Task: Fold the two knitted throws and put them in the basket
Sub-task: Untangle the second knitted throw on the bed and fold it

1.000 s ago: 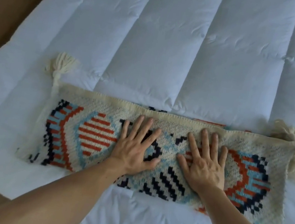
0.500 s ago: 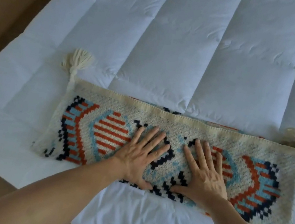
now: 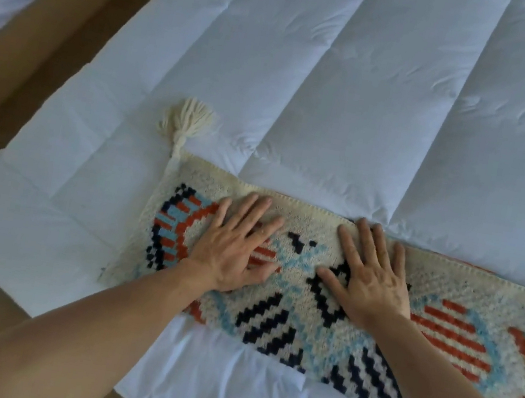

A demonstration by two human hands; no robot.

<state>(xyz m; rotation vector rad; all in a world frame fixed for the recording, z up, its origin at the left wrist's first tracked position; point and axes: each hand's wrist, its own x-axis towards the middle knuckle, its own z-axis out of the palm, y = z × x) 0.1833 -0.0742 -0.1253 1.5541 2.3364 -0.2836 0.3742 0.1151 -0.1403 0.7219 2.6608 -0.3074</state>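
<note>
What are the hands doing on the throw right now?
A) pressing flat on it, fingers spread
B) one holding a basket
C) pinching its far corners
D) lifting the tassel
A: the left hand and right hand both lie palm-down with straight, spread fingers on the knitted throw. The throw lies in a long strip on the white duvet. Neither hand touches the tassel, and no basket is in view.

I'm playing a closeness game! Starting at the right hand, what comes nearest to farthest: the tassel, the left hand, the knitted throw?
1. Knitted throw: touching, under the right hand.
2. Left hand: beside it, to the left.
3. Cream tassel: past the throw's far-left corner.
</note>
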